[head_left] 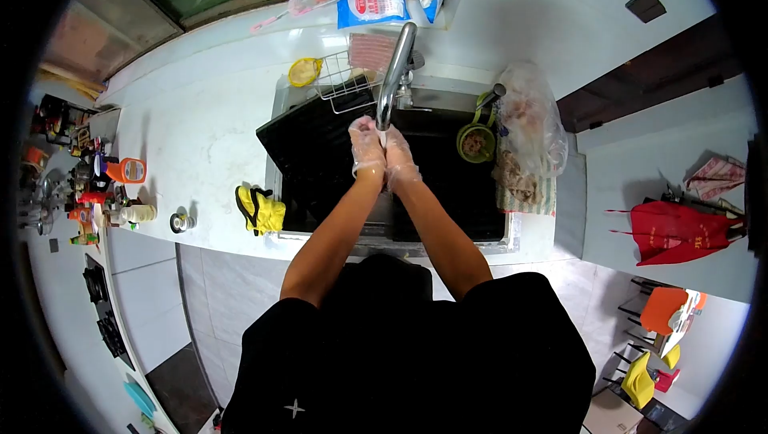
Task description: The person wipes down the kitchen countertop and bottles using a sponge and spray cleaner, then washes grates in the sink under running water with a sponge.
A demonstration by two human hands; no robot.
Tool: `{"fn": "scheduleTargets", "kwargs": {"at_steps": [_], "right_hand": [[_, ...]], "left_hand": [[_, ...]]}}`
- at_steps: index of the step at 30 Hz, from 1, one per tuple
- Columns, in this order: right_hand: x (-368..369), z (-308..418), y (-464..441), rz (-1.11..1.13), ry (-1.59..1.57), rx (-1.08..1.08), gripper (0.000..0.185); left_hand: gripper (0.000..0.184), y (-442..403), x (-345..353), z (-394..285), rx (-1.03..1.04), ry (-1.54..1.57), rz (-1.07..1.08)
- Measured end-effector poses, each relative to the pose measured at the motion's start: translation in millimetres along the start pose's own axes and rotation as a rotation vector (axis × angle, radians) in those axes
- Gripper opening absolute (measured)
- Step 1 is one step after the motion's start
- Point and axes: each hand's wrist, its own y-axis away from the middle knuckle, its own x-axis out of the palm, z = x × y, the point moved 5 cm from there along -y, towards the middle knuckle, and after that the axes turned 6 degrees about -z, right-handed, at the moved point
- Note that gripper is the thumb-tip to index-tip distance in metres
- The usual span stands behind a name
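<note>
Both of my hands are in clear, wrinkled plastic gloves, close together under the spout of the chrome faucet (395,74) and over the dark sink (456,202). My left hand (367,148) is loosely cupped at the left of the spout, its fingers slightly bent. Beside it, my right hand (402,158) has its fingers stretched up toward the spout. The faucet hides part of the fingers. Nothing held shows in either hand. Water seems to fall between them, though this is hard to make out.
A black draining board (312,134) and a wire rack (340,82) sit at the sink's left. A green strainer (476,144) with food scraps is at its right, beside a plastic bag (532,118). Yellow-black gloves (260,210) lie on the counter. Blue packets (374,6) are behind.
</note>
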Motion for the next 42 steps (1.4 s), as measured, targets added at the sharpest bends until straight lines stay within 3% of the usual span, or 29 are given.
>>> {"fn": "scheduleTargets", "kwargs": {"at_steps": [1,2,5,8,9,12,13,16,19,23,26,28,29,32,33,34,36,37,38,39,41,42], "right_hand": [[9.7,8.3,12.9,0.083,0.06,-0.064,0.039],[14.5,16.6,23.3,0.152,0.115,-0.08,0.039],[5.4,30.6,36.4,0.285,0.349,-0.046,0.042],[-0.8,32.0,40.1,0.467,0.517,-0.384,0.048],[0.9,43.3,45.6,0.441,0.582,-0.397,0.049],[2.6,61.6,54.9,0.346,0.932,-0.556,0.038],[4.8,65.2,55.4,0.357,1.042,-0.574,0.034],[8.3,69.0,54.8,0.401,1.278,-0.65,0.024],[11.7,69.8,58.7,0.432,1.303,-0.727,0.021],[12.7,60.6,68.3,0.347,1.29,-0.785,0.023],[19.9,52.7,81.9,0.335,1.341,-0.903,0.022],[21.8,48.4,88.7,0.345,1.428,-0.923,0.023],[21.0,44.2,88.8,0.373,1.378,-0.93,0.024],[13.9,29.2,67.8,0.528,1.17,-0.886,0.025],[6.4,23.7,54.4,0.492,0.926,-0.628,0.025],[-1.4,15.4,42.0,0.449,0.679,-0.372,0.025],[-7.6,5.6,22.2,0.402,0.215,0.1,0.025],[-1.1,7.8,22.3,0.485,-0.035,0.172,0.021],[5.5,10.3,23.2,0.562,-0.288,0.244,0.019],[10.5,16.4,28.7,0.415,-0.404,0.272,0.016],[9.8,11.1,13.6,0.325,0.076,-0.099,0.019],[14.7,10.6,10.6,0.315,-0.061,-0.013,0.015]], "left_hand": [[0.035,-5.3,6.1,6.6,-0.291,0.366,0.054],[0.046,-6.9,7.2,7.2,-0.43,0.528,0.131],[0.059,-24.4,2.7,29.3,-0.477,0.589,-0.006],[0.07,-8.0,-5.1,2.6,-0.661,0.49,-0.031],[0.082,-11.6,-2.0,17.6,-0.721,0.472,0.004],[0.09,11.4,1.2,-2.8,-0.856,0.516,-0.062],[0.099,-0.1,-1.1,10.9,-0.788,0.42,-0.012],[0.103,-4.3,3.4,26.0,-0.763,0.41,-0.008],[0.098,-7.5,2.9,22.3,-0.675,0.307,0.022],[0.085,-13.9,14.8,16.7,-0.518,0.551,0.415],[0.067,-26.8,14.8,35.0,-0.608,0.612,0.449],[0.047,-0.5,1.2,7.9,-0.773,0.638,0.321],[0.038,3.1,4.3,5.7,-0.84,0.812,0.344],[0.036,2.5,4.2,9.4,-0.801,1.083,0.549],[0.032,0.0,3.1,12.6,-0.833,1.177,0.586],[0.029,-2.2,-4.4,6.3,-0.716,1.078,0.585],[0.03,-13.5,-16.1,3.9,-0.535,1.187,0.756],[0.032,-19.4,-19.8,11.0,-0.596,1.189,0.619],[0.032,-22.2,-23.6,13.7,-0.6,1.151,0.614],[0.032,-22.0,-29.1,11.8,-0.604,1.113,0.609],[0.03,-20.3,-40.2,9.8,-0.579,0.925,0.603],[0.03,-17.2,-44.4,6.3,-0.499,0.728,0.579]]}}
